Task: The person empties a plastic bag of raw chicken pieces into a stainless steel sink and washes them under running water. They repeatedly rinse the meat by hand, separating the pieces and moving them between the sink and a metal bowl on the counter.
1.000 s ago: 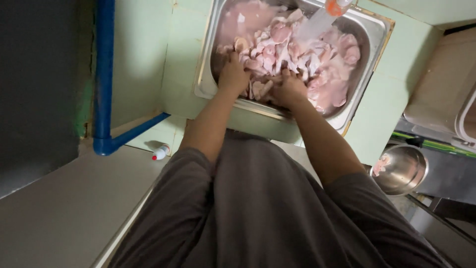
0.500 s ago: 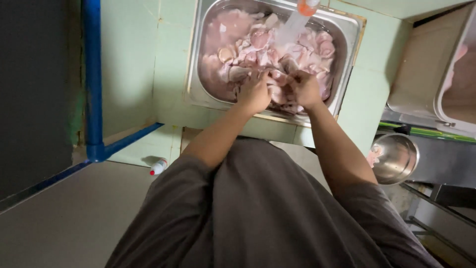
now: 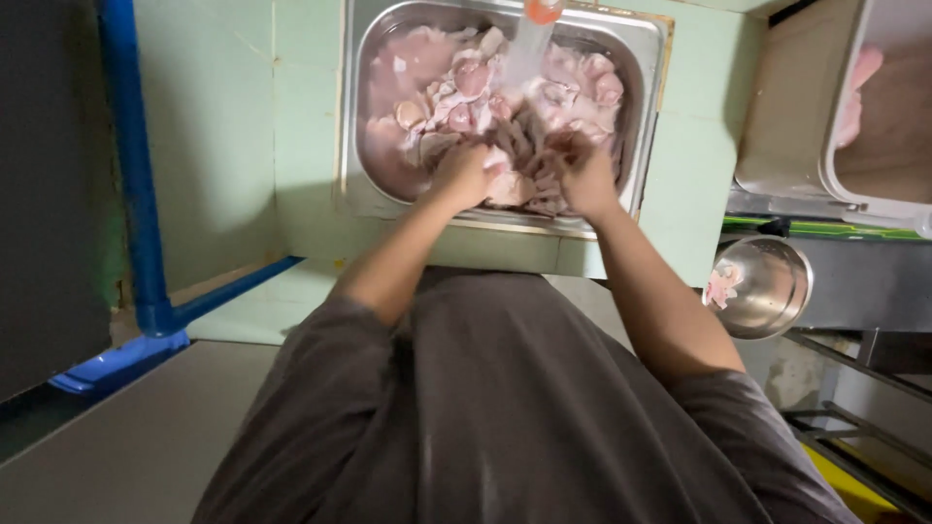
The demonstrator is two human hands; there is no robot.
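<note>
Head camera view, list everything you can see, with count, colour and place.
sink: one, steel, set in the pale green tiled counter, top centre
raw meat pieces: many, pink, piled in the sink
tap stream: one, running onto the meat
metal bowl: one, steel, low on the right, a pink scrap inside
tub: one, grey, top right
pipe: one, blue, on the left
left hand: in the meat, grasping pieces
right hand: in the meat, grasping pieces

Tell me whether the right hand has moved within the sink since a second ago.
Cannot tell for sure: the camera itself shifted. Against the sink rim, the right hand keeps to the near right part, amid the raw meat pieces, beside the left hand.
</note>
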